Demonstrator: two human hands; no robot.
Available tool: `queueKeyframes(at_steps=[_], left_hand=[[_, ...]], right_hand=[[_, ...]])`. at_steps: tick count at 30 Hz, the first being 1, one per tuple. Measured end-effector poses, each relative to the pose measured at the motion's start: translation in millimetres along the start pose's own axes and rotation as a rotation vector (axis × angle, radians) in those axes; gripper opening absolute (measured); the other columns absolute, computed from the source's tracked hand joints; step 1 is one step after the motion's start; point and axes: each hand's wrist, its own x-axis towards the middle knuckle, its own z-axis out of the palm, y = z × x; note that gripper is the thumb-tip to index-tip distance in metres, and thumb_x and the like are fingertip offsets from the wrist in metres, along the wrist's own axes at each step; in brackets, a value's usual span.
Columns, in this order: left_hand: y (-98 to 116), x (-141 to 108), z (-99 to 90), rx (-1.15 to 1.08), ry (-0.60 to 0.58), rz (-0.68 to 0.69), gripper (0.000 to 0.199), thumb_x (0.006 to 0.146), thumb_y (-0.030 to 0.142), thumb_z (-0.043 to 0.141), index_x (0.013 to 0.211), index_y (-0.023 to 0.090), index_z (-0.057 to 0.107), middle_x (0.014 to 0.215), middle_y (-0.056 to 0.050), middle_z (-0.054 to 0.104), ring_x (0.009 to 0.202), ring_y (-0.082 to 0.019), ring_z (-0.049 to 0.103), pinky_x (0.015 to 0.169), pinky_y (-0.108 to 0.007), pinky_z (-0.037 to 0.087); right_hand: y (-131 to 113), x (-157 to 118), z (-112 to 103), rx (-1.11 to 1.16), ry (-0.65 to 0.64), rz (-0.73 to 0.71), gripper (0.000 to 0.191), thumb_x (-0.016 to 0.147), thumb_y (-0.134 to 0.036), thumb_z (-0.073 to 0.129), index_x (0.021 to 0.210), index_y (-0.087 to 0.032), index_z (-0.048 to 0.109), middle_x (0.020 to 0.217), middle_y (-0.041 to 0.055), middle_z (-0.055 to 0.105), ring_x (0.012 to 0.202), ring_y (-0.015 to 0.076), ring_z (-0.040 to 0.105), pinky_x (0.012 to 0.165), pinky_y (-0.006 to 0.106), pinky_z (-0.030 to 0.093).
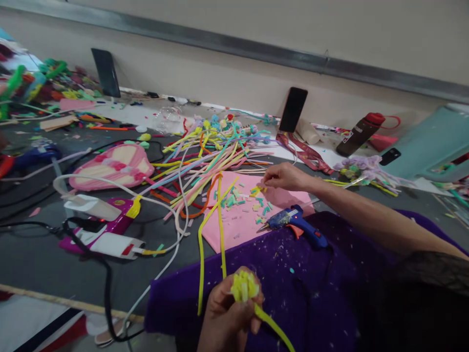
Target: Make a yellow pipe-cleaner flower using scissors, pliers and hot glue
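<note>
Near the bottom edge, my left hand (232,310) is closed on a yellow fuzzy flower (244,287), whose yellow stem (274,325) runs down to the right. My right hand (280,177) reaches over the pink sheet (234,234), its fingertips together beside small yellow pieces (257,190). Whether it pinches one is too small to tell. Small green and teal cut pieces (234,198) lie scattered on the sheet. A blue glue gun (293,220) rests at the sheet's right side, nozzle pointing left. Two long yellow stems (221,225) lie across the sheet's left edge.
Loose coloured stems (205,166) are heaped behind the sheet. On the left are a purple power strip (122,217) with cables and a pink striped piece (110,166). A phone (293,110) leans on the wall; a dark bottle (359,134) lies tilted at right. Purple cloth (278,274) covers the front.
</note>
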Motion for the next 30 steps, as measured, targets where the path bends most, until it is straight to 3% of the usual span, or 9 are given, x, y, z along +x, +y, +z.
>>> queueKeyframes(at_steps=[6, 9, 13, 17, 21, 27, 30], left_hand=[[-1, 2, -0.1, 0.065, -0.082, 0.049, 0.026, 0.062, 0.041, 0.071, 0.061, 0.017, 0.061, 0.056, 0.001, 0.045, 0.040, -0.004, 0.033, 0.036, -0.017, 0.022], [1, 3, 0.6, 0.115, -0.102, 0.038, 0.030, 0.067, 0.041, 0.067, 0.057, 0.014, 0.056, 0.058, 0.001, 0.045, 0.040, -0.003, 0.034, 0.037, -0.016, 0.023], [4, 3, 0.4, 0.125, -0.147, 0.038, 0.034, 0.067, 0.044, 0.066, 0.056, 0.014, 0.054, 0.056, 0.002, 0.044, 0.039, -0.003, 0.035, 0.037, -0.017, 0.022], [3, 3, -0.2, 0.122, -0.142, 0.024, 0.032, 0.068, 0.042, 0.066, 0.056, 0.014, 0.055, 0.059, 0.002, 0.045, 0.039, -0.002, 0.036, 0.038, -0.018, 0.022], [3, 4, 0.3, 0.145, -0.143, 0.030, 0.034, 0.067, 0.043, 0.067, 0.055, 0.014, 0.053, 0.058, 0.002, 0.046, 0.038, -0.002, 0.035, 0.038, -0.019, 0.020], [3, 2, 1.4, 0.148, -0.103, 0.023, 0.034, 0.065, 0.043, 0.068, 0.054, 0.015, 0.053, 0.056, 0.002, 0.042, 0.041, -0.004, 0.035, 0.039, -0.019, 0.020], [4, 1, 2.0, 0.150, -0.083, 0.021, 0.034, 0.065, 0.045, 0.067, 0.054, 0.015, 0.054, 0.056, 0.002, 0.041, 0.043, -0.005, 0.035, 0.040, -0.019, 0.023]], right_hand=[[-2, 1, 20, -0.120, 0.088, -0.043, 0.015, 0.082, -0.028, 0.055, 0.086, -0.017, 0.066, 0.080, 0.0033, 0.065, 0.069, 0.0121, 0.055, 0.058, 0.021, 0.036], [-8, 3, 25, -0.225, 0.029, -0.082, 0.017, 0.082, -0.025, 0.054, 0.092, -0.018, 0.065, 0.087, 0.0054, 0.065, 0.076, 0.0144, 0.056, 0.061, 0.022, 0.035], [-12, 4, 21, -0.248, -0.067, -0.036, 0.016, 0.079, -0.020, 0.052, 0.084, -0.018, 0.067, 0.082, 0.0041, 0.067, 0.072, 0.0144, 0.057, 0.058, 0.022, 0.034], [-10, 0, 7, -0.077, -0.063, 0.007, 0.016, 0.081, -0.024, 0.050, 0.079, -0.016, 0.064, 0.071, 0.0016, 0.064, 0.060, 0.0103, 0.053, 0.052, 0.020, 0.032], [-8, -4, 1, -0.077, -0.021, 0.024, 0.015, 0.081, -0.021, 0.050, 0.080, -0.016, 0.064, 0.069, 0.0009, 0.063, 0.058, 0.0096, 0.052, 0.051, 0.021, 0.031], [-15, -7, 18, -0.238, -0.093, -0.091, 0.019, 0.080, -0.021, 0.051, 0.091, -0.018, 0.066, 0.088, 0.0042, 0.066, 0.076, 0.0149, 0.057, 0.058, 0.022, 0.033], [-16, -7, 26, -0.349, -0.102, -0.057, 0.021, 0.081, -0.024, 0.049, 0.093, -0.017, 0.066, 0.090, 0.0073, 0.065, 0.076, 0.0169, 0.057, 0.055, 0.023, 0.030]])
